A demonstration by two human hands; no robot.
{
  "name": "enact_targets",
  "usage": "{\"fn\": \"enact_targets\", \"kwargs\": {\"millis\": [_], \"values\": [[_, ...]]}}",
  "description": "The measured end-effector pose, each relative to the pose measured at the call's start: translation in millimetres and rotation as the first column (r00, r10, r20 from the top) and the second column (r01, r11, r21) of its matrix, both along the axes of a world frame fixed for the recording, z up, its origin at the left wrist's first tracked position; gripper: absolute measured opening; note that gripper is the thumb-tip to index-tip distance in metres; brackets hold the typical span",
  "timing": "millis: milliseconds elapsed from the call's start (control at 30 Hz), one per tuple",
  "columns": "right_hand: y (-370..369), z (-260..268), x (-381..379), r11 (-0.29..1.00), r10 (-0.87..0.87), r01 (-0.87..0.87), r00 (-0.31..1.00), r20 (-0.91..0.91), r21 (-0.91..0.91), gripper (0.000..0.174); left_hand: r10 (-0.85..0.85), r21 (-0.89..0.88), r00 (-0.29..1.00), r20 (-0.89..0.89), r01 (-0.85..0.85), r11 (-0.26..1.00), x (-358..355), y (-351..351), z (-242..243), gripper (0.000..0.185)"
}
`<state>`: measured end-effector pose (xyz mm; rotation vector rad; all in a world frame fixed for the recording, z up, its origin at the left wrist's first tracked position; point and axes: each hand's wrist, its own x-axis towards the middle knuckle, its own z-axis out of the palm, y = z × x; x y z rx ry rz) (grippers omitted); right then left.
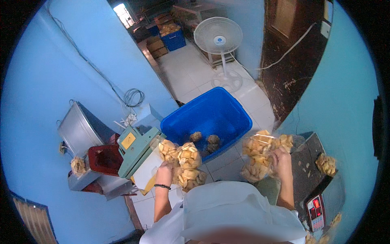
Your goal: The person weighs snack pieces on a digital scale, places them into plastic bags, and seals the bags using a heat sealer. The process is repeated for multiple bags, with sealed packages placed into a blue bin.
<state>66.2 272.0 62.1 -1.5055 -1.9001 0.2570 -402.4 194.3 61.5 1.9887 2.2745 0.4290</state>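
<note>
My left hand [164, 174], with a dark beaded bracelet at the wrist, grips several clear plastic bags of yellowish chips [188, 155]. Several similar bags of chips [259, 145] hang from my right hand [281, 158]. Between and beyond my hands stands a large blue plastic tub [207, 106] with a few brownish round lumps [212, 139] in its near end; I cannot tell what they are. Close to my left hand is a green impulse bag sealer [141, 146] with a white board in front of it. The bags hide parts of the fingers.
On the right, a dark table [307, 161] holds a bag of chips [326, 164] and a digital scale display [316, 213]. A white pedestal fan [218, 36] stands beyond the tub. Left are a red basin [105, 160] and a metal tray [80, 128]. Another blue tub [173, 40] is farther back.
</note>
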Motion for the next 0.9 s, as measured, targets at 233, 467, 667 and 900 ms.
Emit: {"fn": "enact_targets", "kwargs": {"millis": [233, 467, 667, 900], "values": [[117.3, 12.0, -81.6, 0.937, 0.342, -0.342, 0.94, 0.013, 0.069, 0.006, 0.171, 0.121, 0.984, 0.05, -0.176, 0.977, -10.8, -4.4, 6.3, 0.013], [182.1, 15.0, -195.0, 0.644, 0.742, -0.763, 0.64, 0.198, 0.057, 0.01, 0.507, 0.075, 0.859, -0.075, -0.502, 0.862, -29.1, -78.4, -41.4, 0.009], [160.6, 15.4, -296.3, 0.277, 0.942, -0.961, 0.274, 0.194, 0.012, 0.008, 0.833, 0.267, 0.547, 0.088, -0.818, 0.509, -16.2, -172.7, -57.4, 0.011], [43.7, 5.2, -467.4, -0.281, 0.938, -0.956, -0.255, 0.233, 0.085, 0.009, 0.958, 0.182, 0.284, 0.022, -0.944, 0.276, -108.0, -307.5, -74.9, 0.008]]}}
